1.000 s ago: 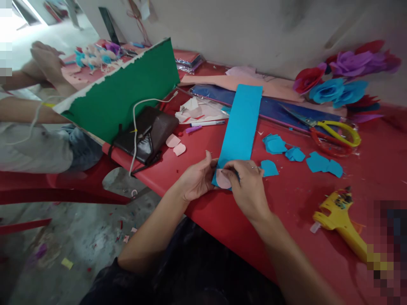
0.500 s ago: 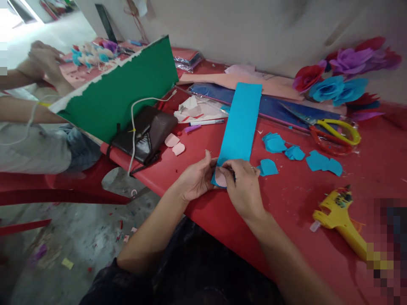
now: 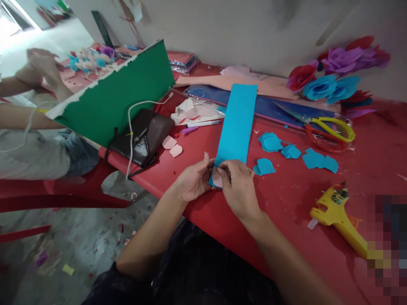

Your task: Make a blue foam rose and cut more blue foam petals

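A long blue paper strip (image 3: 237,123) lies on the red table, its near end between my hands. On that end rests a pale pink petal-shaped piece (image 3: 217,178). My right hand (image 3: 238,182) pinches the pink piece against the strip, fingers bent. At the strip's left edge is my left hand (image 3: 195,180), thumb raised; its fingers reach behind the strip's lower end and are partly hidden. Cut blue petals (image 3: 269,142) lie to the right, and two pink pieces (image 3: 176,150) to the left.
Scissors (image 3: 330,129) lie at the right behind a yellow glue gun (image 3: 337,216). Paper flowers (image 3: 333,87) stand at the back right. A brown pouch (image 3: 143,133) with a white cable sits by a green board (image 3: 121,93). Another person's hands (image 3: 43,70) are beyond the board.
The whole view has shifted slightly, so the table items appear a little further left. My hands keep nearly the same hold on the strip and pink piece.
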{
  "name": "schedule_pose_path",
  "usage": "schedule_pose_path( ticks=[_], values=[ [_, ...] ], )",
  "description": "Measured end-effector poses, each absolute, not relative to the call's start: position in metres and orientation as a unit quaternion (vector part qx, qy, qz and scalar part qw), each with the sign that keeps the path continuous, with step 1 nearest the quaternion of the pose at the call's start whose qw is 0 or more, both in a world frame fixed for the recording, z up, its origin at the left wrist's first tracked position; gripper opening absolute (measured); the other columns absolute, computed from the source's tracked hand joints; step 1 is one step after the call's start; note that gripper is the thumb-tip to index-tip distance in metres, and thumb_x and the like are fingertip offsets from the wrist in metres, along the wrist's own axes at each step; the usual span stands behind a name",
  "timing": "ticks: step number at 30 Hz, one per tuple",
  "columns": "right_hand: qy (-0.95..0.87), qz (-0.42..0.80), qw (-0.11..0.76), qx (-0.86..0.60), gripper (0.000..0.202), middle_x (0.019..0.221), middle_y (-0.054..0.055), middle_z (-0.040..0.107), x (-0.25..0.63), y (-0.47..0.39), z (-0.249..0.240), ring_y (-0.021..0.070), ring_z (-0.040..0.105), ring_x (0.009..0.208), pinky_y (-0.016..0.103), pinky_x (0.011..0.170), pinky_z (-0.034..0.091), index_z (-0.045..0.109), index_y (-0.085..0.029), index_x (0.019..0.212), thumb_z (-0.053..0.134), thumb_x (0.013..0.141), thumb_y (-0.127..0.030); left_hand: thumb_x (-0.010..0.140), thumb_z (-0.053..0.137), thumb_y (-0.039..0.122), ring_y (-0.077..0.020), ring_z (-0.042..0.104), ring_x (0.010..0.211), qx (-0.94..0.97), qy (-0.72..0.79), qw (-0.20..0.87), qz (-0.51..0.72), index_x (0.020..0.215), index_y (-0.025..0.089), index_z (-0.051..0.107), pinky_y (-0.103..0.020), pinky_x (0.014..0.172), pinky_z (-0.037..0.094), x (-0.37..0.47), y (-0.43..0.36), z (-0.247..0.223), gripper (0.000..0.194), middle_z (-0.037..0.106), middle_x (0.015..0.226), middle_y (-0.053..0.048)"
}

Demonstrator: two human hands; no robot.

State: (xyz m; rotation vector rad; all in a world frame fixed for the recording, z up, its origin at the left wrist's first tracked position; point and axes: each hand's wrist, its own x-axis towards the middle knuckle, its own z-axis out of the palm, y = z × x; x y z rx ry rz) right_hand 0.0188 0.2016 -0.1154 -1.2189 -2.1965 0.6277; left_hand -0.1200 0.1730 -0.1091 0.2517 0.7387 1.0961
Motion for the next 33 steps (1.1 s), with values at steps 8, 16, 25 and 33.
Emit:
schedule_pose_path(
  ticks=[8,16,25,33],
  values=[
    [-0.813,0.233,0.272,-0.459,0.014,0.094,0.008,0.066,0.018,0.2,-0.117,0.0252,0.056,0.092,0.037,0.076,0.032,0.058,-0.02,0.089,0.045,0.092,-0.016,0.089,0.053,0.04,-0.0175,0.065,0.08,0.124,0.351,0.775,0.51,0.105,0.013,0.064,-0.03,0.073,0.052,-0.121,0.172,-0.109,0.033,0.067,0.092,-0.009],
    [-0.79,0.244,0.278,-0.489,0.012,0.092,0.006,0.067,0.018,0.202,-0.115,0.0269,0.053,0.093,0.038,0.076,0.032,0.061,-0.021,0.084,0.053,0.092,-0.026,0.075,0.063,0.003,-0.0118,0.063,0.076,0.207,0.35,0.762,0.503,0.107,0.016,0.065,-0.024,0.073,0.051,-0.12,0.17,-0.109,0.035,0.066,0.087,-0.003],
    [-0.742,0.274,0.351,-0.501,0.011,0.101,0.011,0.061,0.028,0.206,-0.113,0.0271,0.052,0.098,0.044,0.084,0.04,0.06,-0.02,0.094,0.052,0.089,-0.026,0.071,0.061,0.001,-0.0121,0.065,0.076,0.218,0.381,0.733,0.52,0.113,0.015,0.064,-0.022,0.073,0.05,-0.114,0.174,-0.11,0.045,0.07,0.092,-0.006],
    [-0.475,0.541,0.451,-0.528,0.042,0.11,0.009,0.055,0.048,0.192,-0.111,0.0216,0.057,0.1,0.039,0.085,0.048,0.045,-0.022,0.114,0.062,0.079,-0.039,0.07,0.06,0.0,-0.0145,0.067,0.079,0.19,0.407,0.725,0.522,0.111,0.011,0.065,-0.023,0.074,0.053,-0.114,0.17,-0.107,0.043,0.071,0.099,-0.01]
  ],
)
